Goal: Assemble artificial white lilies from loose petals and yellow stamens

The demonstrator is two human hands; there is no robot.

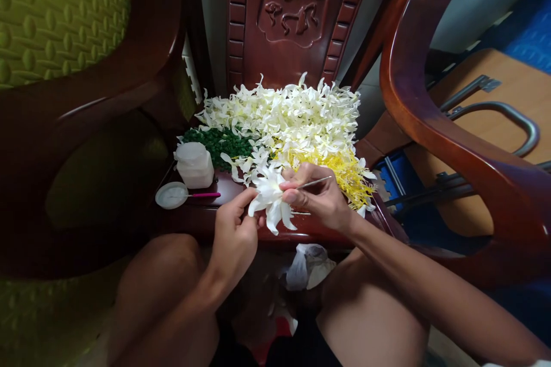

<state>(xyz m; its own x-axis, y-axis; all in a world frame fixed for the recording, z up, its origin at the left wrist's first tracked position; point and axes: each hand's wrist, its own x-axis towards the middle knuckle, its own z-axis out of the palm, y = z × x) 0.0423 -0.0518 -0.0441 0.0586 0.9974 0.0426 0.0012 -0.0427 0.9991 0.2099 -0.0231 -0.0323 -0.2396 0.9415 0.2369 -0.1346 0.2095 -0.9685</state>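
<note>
A white artificial flower (270,195) with long curled petals is held between my hands, above the front edge of the wooden seat (232,188). My left hand (236,229) is closed on the flower from the left and below; the part it grips is hidden behind the petals. Pinched in my right hand (321,192) is a thin metal rod (315,182), its visible end pointing up and right. Those fingertips touch the flower's petals. Beyond my hands lie a heap of white petal pieces (297,109), yellow stamen pieces (344,175) and dark green pieces (219,143).
Left on the seat stand a white plastic bottle (194,167) and a small white dish (171,195), a pink-handled tool (206,195) resting on its rim. Curved wooden armrests (404,69) flank the seat. Below its front edge hangs a whitish plastic bag (303,266) between my knees.
</note>
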